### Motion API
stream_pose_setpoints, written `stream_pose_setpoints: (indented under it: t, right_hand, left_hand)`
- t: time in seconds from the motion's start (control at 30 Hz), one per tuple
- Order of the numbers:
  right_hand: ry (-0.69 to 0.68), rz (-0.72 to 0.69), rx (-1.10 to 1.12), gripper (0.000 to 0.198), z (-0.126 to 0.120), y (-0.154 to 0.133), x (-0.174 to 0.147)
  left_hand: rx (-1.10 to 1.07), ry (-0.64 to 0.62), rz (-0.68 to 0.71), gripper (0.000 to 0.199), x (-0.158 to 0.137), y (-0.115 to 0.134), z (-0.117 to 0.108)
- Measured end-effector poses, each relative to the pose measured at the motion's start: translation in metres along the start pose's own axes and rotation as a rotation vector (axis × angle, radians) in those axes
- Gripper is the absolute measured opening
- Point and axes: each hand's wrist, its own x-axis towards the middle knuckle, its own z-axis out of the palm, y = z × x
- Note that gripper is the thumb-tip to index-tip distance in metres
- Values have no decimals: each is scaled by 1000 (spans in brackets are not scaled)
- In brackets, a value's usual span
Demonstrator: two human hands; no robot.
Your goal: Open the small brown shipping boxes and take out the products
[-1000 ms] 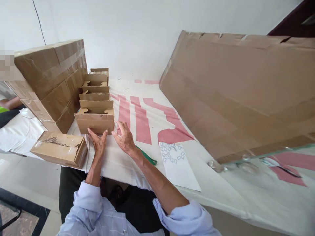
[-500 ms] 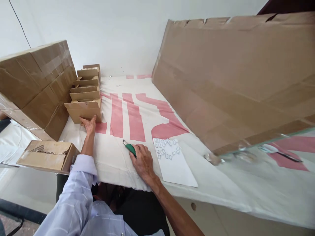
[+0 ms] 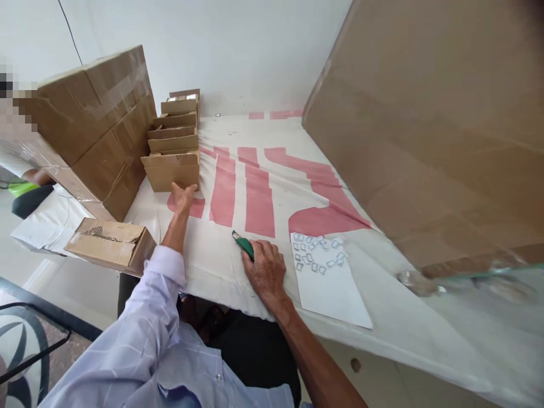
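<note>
Against the lower front of the nearest open cardboard box (image 3: pixel 170 173), my left hand (image 3: pixel 184 198) rests with thumb and fingers apart, touching it. That box stands at the near end of a row of several similar boxes (image 3: pixel 176 120) with raised flaps. My right hand (image 3: pixel 267 269) lies on the cloth-covered table (image 3: pixel 204 255), closed around a green utility knife (image 3: pixel 244 246). The knife's tip points away to the left. Right of this hand lies a white paper sheet (image 3: pixel 331 294) with many small outlined pieces or marks on its upper part.
Large taped cartons (image 3: pixel 102 130) are stacked left of the row. A closed box (image 3: pixel 110 243) sits at the table's near left edge. A big brown-covered panel (image 3: pixel 446 141) leans over the right side. Another person's arm (image 3: pixel 40 177) shows at far left.
The view has turned left, so everything sits further right. My left hand and the front box have shifted slightly toward the row. My right hand still holds the knife on the cloth.
</note>
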Motion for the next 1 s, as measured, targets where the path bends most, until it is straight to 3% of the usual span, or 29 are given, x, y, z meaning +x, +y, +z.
stream_pose_setpoints:
  t: [0.07, 0.13, 0.17, 0.2, 0.27, 0.3, 0.37, 0.43, 0.53, 0.63, 0.83, 1.0]
  right_hand:
    - [-4, 3, 16, 23, 0, 2, -2]
    - [2, -3, 29, 24, -1, 4, -5]
    - [6, -9, 35, 24, -1, 4, -6]
    - [9, -15, 41, 24, -1, 5, -7]
    - [11, -18, 43, 24, -1, 6, -9]
    - [10, -13, 40, 24, -2, 6, -9]
    - [6, 2, 25, 23, -2, 5, -9]
    - [-1, 10, 14, 24, -2, 4, -9]
    - [-5, 5, 17, 24, -1, 4, -8]
    - [5, 8, 24, 24, 0, 4, -8]
    - [-37, 72, 120, 29, -5, 5, -1]
    - [-23, 247, 537, 39, -38, -21, 6]
  left_hand:
    - [-1, -60, 44, 81, -43, 0, -10]
    - [16, -135, 150, 81, -88, 8, -35]
    - [28, -157, 231, 79, -108, 14, -56]
    - [106, -153, 419, 73, -124, 23, -82]
    - [313, 31, 711, 62, -141, 41, -147]
    - [412, 181, 767, 58, -142, 48, -184]
    - [586, 416, 716, 54, -131, 55, -256]
    - [670, 525, 526, 53, -111, 49, -316]
    - [597, 407, 199, 56, -91, 28, -362]
    - [526, 273, 140, 63, -95, 10, -354]
    - [345, -57, 189, 63, -139, 4, -273]
    - [260, -293, 205, 59, -141, -2, -235]
